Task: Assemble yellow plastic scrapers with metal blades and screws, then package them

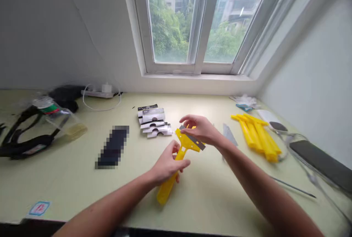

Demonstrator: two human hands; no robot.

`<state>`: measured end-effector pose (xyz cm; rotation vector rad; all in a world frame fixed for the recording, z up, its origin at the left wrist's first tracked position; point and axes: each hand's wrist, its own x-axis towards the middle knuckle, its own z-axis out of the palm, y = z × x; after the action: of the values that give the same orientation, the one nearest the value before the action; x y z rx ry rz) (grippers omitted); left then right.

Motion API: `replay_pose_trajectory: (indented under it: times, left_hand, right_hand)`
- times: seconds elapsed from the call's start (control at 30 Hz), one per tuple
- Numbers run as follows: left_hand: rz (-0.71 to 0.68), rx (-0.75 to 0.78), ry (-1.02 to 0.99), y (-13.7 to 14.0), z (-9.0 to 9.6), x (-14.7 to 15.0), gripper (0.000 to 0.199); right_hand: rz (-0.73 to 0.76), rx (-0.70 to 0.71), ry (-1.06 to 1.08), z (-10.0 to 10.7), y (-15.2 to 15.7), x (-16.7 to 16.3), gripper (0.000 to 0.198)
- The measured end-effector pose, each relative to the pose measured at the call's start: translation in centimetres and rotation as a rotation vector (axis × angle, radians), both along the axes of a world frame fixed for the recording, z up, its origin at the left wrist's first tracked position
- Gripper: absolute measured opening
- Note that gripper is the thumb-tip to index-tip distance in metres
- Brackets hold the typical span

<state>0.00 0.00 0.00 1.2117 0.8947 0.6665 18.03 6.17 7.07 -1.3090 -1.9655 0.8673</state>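
A yellow scraper slants over the table in front of me, its wide head away from me. My left hand is closed round its handle, just below the head. Along the head's far edge lies a grey metal blade. My right hand pinches the blade at its left end, with thumb and fingers against the head. Whether the blade is seated in the head I cannot tell. A flat grey blade-like piece lies on the table just right of my right hand.
Several yellow scraper handles lie at the right, near a computer mouse and a thin rod. Small white-and-black boxes are stacked behind my hands. A pixelated dark object, a bottle and black straps lie left.
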Motion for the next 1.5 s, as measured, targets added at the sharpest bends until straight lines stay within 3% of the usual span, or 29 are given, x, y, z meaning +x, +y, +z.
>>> replay_pose_trajectory:
  times: [0.13, 0.37, 0.5, 0.73, 1.03, 1.23, 1.3, 1.43, 1.5]
  left_hand:
    - [0.016, 0.01, 0.015, -0.1, -0.2, 0.4, 0.043]
    - [0.033, 0.019, -0.015, -0.3, -0.2, 0.5, 0.042]
    - [-0.001, -0.024, -0.039, -0.4, 0.3, 0.4, 0.03]
    - [0.017, -0.138, -0.284, -0.3, 0.8, 0.5, 0.025]
    - [-0.003, -0.12, -0.233, -0.3, 0.8, 0.2, 0.024]
    - [0.103, -0.141, -0.235, 0.1, 0.7, 0.1, 0.03]
    - [0.131, -0.148, -0.232, 0.3, 0.5, 0.0, 0.031]
    - [0.134, -0.158, -0.212, 0.6, 0.2, -0.2, 0.03]
    - [0.131, -0.152, -0.207, 0.7, 0.2, -0.2, 0.031]
  right_hand:
    - [0.026, -0.013, -0.006, -0.5, -0.1, 0.0, 0.04]
    - [0.024, -0.043, -0.06, -1.1, 0.5, 0.0, 0.036]
    - [0.039, -0.031, -0.064, -1.4, 0.5, -0.6, 0.028]
    - [0.058, -0.046, 0.014, -1.5, 0.0, -0.7, 0.031]
    - [0.063, -0.046, -0.043, -1.1, -0.3, -1.0, 0.029]
    - [-0.007, 0.061, -0.273, -0.2, 1.5, 2.9, 0.028]
    - [0.033, 0.012, -0.471, -0.4, 2.3, 5.1, 0.038]
    - [0.135, -0.209, -0.783, -1.5, 3.0, 7.5, 0.092]
    - [0.125, -0.232, -0.834, -2.1, 2.9, 7.5, 0.098]
